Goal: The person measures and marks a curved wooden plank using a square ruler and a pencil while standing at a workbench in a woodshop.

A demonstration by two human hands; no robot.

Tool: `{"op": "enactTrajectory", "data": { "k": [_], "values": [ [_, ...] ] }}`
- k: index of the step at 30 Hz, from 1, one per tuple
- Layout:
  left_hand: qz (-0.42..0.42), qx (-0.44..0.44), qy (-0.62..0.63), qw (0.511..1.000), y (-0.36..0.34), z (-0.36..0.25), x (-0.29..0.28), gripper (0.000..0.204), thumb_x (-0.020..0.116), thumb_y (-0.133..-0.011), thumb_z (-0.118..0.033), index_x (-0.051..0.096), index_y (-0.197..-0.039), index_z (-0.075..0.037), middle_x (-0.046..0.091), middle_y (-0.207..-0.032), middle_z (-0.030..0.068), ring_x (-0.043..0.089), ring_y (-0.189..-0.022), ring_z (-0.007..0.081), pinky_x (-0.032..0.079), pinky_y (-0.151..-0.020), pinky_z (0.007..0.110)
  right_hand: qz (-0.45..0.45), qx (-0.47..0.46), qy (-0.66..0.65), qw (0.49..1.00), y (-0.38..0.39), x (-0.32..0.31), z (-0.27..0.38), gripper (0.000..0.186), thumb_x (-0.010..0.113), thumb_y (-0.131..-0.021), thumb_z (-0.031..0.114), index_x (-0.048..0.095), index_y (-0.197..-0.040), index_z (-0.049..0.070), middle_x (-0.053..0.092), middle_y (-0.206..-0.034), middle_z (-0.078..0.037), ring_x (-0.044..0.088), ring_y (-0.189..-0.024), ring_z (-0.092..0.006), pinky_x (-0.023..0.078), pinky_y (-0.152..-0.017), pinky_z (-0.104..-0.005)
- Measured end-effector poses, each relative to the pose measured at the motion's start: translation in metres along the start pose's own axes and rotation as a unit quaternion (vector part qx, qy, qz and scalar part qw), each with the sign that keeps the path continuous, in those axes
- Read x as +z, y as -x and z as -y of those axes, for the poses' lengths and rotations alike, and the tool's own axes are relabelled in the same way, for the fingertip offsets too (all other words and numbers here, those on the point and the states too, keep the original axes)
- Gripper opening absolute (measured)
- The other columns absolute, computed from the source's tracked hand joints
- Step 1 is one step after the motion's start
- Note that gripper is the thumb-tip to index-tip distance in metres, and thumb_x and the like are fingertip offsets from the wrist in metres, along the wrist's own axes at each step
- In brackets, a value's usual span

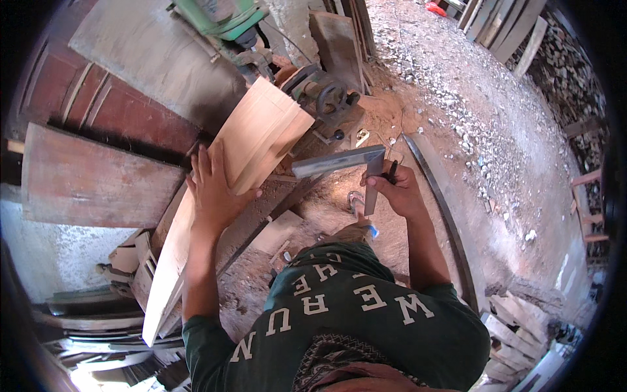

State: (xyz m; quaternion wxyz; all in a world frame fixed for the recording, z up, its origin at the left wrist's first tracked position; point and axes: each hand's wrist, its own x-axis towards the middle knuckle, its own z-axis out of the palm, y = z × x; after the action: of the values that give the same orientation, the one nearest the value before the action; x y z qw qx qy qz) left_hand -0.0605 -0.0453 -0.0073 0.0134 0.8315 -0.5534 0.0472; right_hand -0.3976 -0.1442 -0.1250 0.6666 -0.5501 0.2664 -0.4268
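My left hand (215, 199) grips a long pale wooden plank (261, 117) across its width, fingers spread toward the left edge and thumb at the right. The plank slants from the lower left up toward a machine. In my right hand (398, 193) are a metal try square (336, 159) and a slim black marker (392, 171), held with bent fingers. The square's long arm points left, close to the plank's right side; whether it touches cannot be made out.
A green drill press (225, 16) with a dark vise (326, 98) stands ahead. Old boards (98, 170) lean at the left. A long dark-edged beam (444, 222) runs down the right beside gravel ground (496, 163). Wood scraps (516, 340) lie at the lower right.
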Motion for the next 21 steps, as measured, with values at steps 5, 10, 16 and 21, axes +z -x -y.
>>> {"op": "enactTrajectory", "data": {
  "k": [5,10,16,21],
  "values": [
    [-0.014,0.039,0.117,0.992,-0.004,0.007,0.006,0.122,0.095,-0.059,-0.028,0.029,-0.161,-0.019,0.040,-0.152,0.0270,0.039,-0.140,0.0473,0.033,-0.117,0.056,0.012,0.064,0.102,0.993,-0.009,0.000,-0.012,0.020,0.075,-0.096,0.019,0.071,-0.103,0.001,0.069,-0.086,-0.001,0.060,-0.081,-0.0074,0.049,-0.073,-0.0272],
    [-0.045,0.070,0.133,0.988,-0.005,0.010,0.014,0.117,0.095,-0.061,-0.024,0.032,-0.160,-0.017,0.044,-0.145,0.0259,0.044,-0.134,0.0459,0.036,-0.115,0.055,0.082,0.039,0.090,0.992,-0.043,0.036,-0.026,0.021,0.076,-0.096,0.021,0.073,-0.101,0.001,0.069,-0.086,0.001,0.058,-0.081,-0.0066,0.048,-0.072,-0.0266],
    [-0.020,0.099,0.157,0.982,-0.018,0.028,0.011,0.117,0.094,-0.061,-0.020,0.032,-0.159,-0.011,0.044,-0.145,0.0240,0.047,-0.133,0.0425,0.040,-0.114,0.050,0.146,0.052,0.068,0.985,-0.084,0.064,-0.046,0.027,0.073,-0.097,0.024,0.072,-0.109,0.000,0.067,-0.094,-0.006,0.059,-0.086,-0.0129,0.049,-0.077,-0.0307],
    [0.095,0.105,0.272,0.952,-0.046,0.067,0.001,0.129,0.096,-0.058,-0.018,0.022,-0.163,-0.009,0.040,-0.155,0.0243,0.042,-0.144,0.0394,0.036,-0.120,0.046,0.149,-0.106,0.107,0.977,-0.109,0.072,-0.052,0.028,0.075,-0.096,0.020,0.072,-0.115,0.000,0.061,-0.130,-0.011,0.057,-0.117,-0.0212,0.045,-0.100,-0.0344]
  ]
}}
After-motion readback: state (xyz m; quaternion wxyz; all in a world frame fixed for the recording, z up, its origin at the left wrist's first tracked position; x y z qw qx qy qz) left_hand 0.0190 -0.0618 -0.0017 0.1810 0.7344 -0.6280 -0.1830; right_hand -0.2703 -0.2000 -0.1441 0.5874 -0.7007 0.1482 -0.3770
